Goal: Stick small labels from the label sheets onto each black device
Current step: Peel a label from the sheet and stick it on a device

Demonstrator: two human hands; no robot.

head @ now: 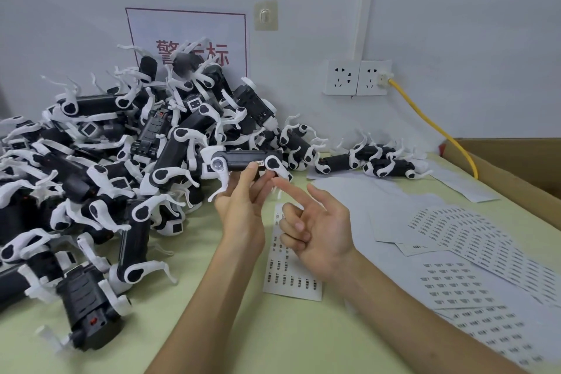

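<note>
My left hand (243, 206) grips a black device with white legs (246, 161), held level above the table. A small label (260, 164) sits on its side by my thumb. My right hand (312, 228) hovers just right of it, palm up. Its index and middle fingers are stretched toward the device while the other fingers curl in; it holds nothing. Under my hands lies a partly used label sheet (291, 276). A big heap of black devices (115, 161) fills the left of the table. A few more devices (379, 161) lie in a row at the back right.
Several label sheets (473, 270) fan out on the right of the pale green table (273, 337). A cardboard box (516, 170) stands at the far right. Wall sockets (358, 77) with a yellow cable (434, 124) and a red-lettered sign (188, 45) are on the wall behind.
</note>
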